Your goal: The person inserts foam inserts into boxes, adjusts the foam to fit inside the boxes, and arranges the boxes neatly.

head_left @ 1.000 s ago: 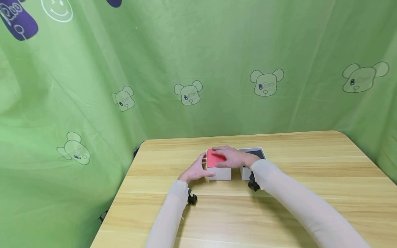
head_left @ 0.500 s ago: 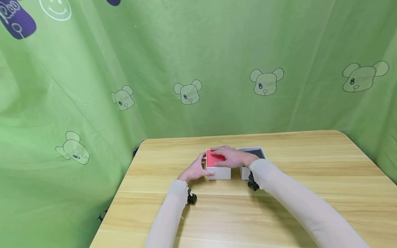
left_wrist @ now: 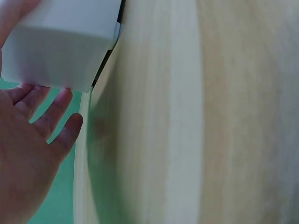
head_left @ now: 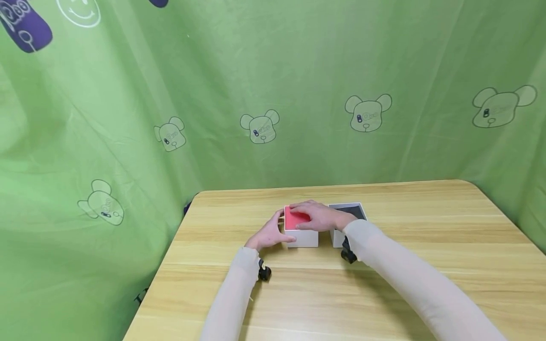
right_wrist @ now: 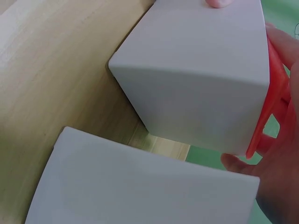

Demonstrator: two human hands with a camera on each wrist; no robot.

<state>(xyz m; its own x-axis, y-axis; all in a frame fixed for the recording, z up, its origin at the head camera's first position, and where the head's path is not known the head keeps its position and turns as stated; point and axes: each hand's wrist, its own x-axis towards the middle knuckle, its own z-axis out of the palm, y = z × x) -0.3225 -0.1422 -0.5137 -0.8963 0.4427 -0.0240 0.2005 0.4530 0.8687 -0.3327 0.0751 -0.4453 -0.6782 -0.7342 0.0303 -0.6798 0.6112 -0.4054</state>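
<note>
A white box (head_left: 302, 239) stands on the table, with a flat red piece (head_left: 293, 219) at its top. In the right wrist view, the red piece (right_wrist: 268, 100) juts a little past the box's rim. My left hand (head_left: 270, 233) grips the box from the left, thumb across the front face and fingers round the far side. The fingers (left_wrist: 55, 113) show against the box wall (left_wrist: 60, 56) in the left wrist view. My right hand (head_left: 322, 217) spans the red piece from above, thumb at the near edge and fingers toward the far edge, holding it.
Just right of the box stands a second white box (head_left: 338, 239) with a dark interior, partly covered by my right wrist. Both rest on a light wooden table (head_left: 384, 293). A green patterned curtain (head_left: 315, 156) hangs behind and to the sides.
</note>
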